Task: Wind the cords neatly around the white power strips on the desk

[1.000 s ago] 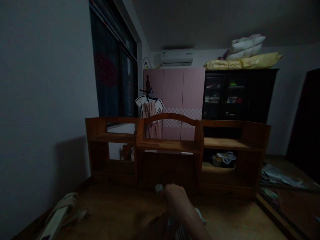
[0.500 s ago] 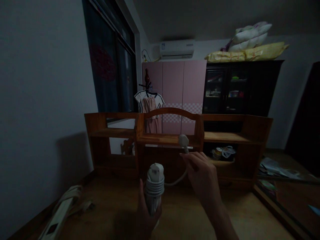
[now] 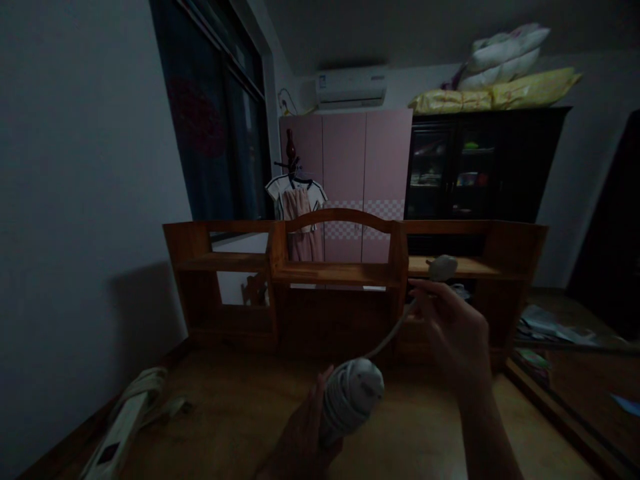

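Observation:
My left hand point(image 3: 303, 437) is closed round a white power strip point(image 3: 350, 395) that has its cord wound around it, tilted up and to the right above the wooden desk point(image 3: 240, 427). My right hand point(image 3: 453, 327) pinches the loose end of the white cord point(image 3: 393, 333) just below its plug point(image 3: 443, 267), holding it up in front of the desk's wooden shelf unit point(image 3: 345, 267). A short length of cord runs between the two hands.
A second white power strip point(image 3: 117, 433) with a coiled cord lies at the desk's left edge by the wall. Papers point(image 3: 550, 330) lie on a surface to the right. Behind stand a pink wardrobe point(image 3: 365, 167), a dark cabinet point(image 3: 480, 167) and a window point(image 3: 215, 133).
My right hand has pulled the plug and cord up and to the right, unwinding more cord. My left hand has tilted the wound strip to the right. A second ago both were low over the desk.

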The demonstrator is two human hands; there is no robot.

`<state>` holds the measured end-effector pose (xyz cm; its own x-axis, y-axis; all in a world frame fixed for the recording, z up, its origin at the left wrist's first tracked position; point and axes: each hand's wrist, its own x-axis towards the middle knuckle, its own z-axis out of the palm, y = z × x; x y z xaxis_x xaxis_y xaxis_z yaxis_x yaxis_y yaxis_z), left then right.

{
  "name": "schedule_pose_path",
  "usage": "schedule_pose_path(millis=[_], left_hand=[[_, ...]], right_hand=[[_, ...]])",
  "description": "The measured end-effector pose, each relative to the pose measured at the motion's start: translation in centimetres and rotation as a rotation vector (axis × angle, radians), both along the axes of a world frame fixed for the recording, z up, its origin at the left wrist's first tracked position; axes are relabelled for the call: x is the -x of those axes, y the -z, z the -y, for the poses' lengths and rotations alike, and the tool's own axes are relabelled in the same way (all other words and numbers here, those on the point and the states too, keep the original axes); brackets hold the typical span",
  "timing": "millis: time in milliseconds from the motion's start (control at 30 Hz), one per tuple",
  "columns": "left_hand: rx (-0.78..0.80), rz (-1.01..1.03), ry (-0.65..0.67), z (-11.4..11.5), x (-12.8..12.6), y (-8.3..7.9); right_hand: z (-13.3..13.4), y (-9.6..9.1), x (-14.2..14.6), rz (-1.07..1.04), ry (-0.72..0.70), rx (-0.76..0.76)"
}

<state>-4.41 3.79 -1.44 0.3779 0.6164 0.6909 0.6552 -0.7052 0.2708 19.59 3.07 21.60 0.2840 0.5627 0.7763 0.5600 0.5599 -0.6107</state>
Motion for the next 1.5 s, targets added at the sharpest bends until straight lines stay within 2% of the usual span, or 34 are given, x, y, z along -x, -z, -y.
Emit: schedule_pose_path(millis=[133,200,300,433,500,567,633,733,933,1100,1200,1267,1367,1500], left_hand=[[0.003,-0.112,0.123,0.2,-0.2,0.1],[0.026,-0.133,0.138,0.4,-0.5,-0.1],[0.093,-0.084,0.028,0.6,-0.8,-0.6],[0.268,0.157,-0.201,0.3,-0.6,-1.8],[0.352,0.298,-0.296,-0.2,-0.3,-1.9],[0.370,0.442,-0.351,-1.0,-0.1,-1.4],[0.357,0.556,-0.363,-1.7,0.1,-0.8],[0.322,0.591,-0.349,-1.9,-0.1,-0.4],[0.233,0.471,-0.258,-0.4,-0.4,-1.4],[0.009,0.182,-0.141,0.0,0.8,-0.3],[-0.157,-0.023,-0.095,0.2,1.2,0.2],[-0.273,-0.127,-0.024,0.4,1.1,0.0],[-0.432,-0.239,0.106,0.9,0.5,-0.7],[-0.495,-0.354,0.224,1.5,-0.3,-1.6]], right_hand=[[0.3,-0.6,-0.1,-0.092,-0.001,-0.191],[0.8,-1.0,-0.2,-0.094,0.003,-0.246],[1.6,-1.6,-0.9,-0.091,0.078,-0.272],[1.7,-1.4,-2.9,-0.161,0.199,-0.250],[1.3,-0.9,-4.3,-0.216,0.211,-0.185],[0.6,-0.2,-5.6,-0.211,0.174,-0.046],[-0.4,0.5,-6.6,-0.142,0.087,0.119],[-2.0,1.6,-6.6,0.001,-0.050,0.284],[-4.0,3.2,-3.6,0.352,-0.046,0.448],[-4.5,4.6,-3.5,0.704,0.039,0.690],[-5.3,5.6,-5.6,0.786,0.053,0.801],[-5.9,6.4,-7.9,0.755,0.046,0.858],[-7.0,8.1,-12.1,0.602,0.088,0.956],[-7.8,10.6,-16.0,0.419,0.147,1.060]])
